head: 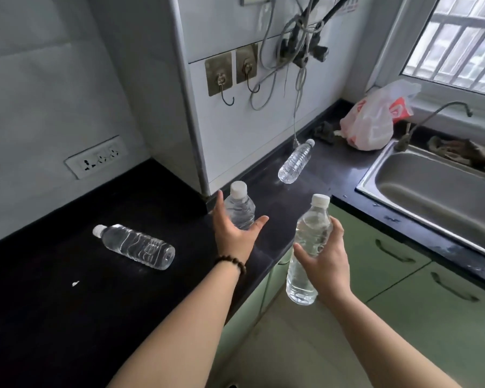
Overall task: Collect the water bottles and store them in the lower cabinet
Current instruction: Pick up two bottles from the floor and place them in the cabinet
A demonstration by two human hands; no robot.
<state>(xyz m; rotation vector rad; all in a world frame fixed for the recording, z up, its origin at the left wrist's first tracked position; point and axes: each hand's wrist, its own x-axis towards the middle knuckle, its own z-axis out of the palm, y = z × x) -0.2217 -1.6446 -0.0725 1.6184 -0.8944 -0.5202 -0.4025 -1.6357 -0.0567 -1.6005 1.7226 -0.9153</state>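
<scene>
My right hand (329, 259) grips a clear water bottle (308, 247) with a white cap, held upright off the front edge of the black counter (53, 303). My left hand (235, 233) is spread wide, fingers straight, just in front of a second upright bottle (240, 208) on the counter; contact with it is unclear. A third bottle (136, 245) lies on its side to the left. Farther back a fourth bottle (296, 161) lies on its side near the wall. The green lower cabinet doors (403, 275) under the counter are closed.
A steel sink (431, 197) with a tap sits at the right. A plastic bag (373, 121) and rags lie behind it by the window. Wall hooks, hanging cables and a socket (95, 161) are on the tiled wall. Pale floor lies below.
</scene>
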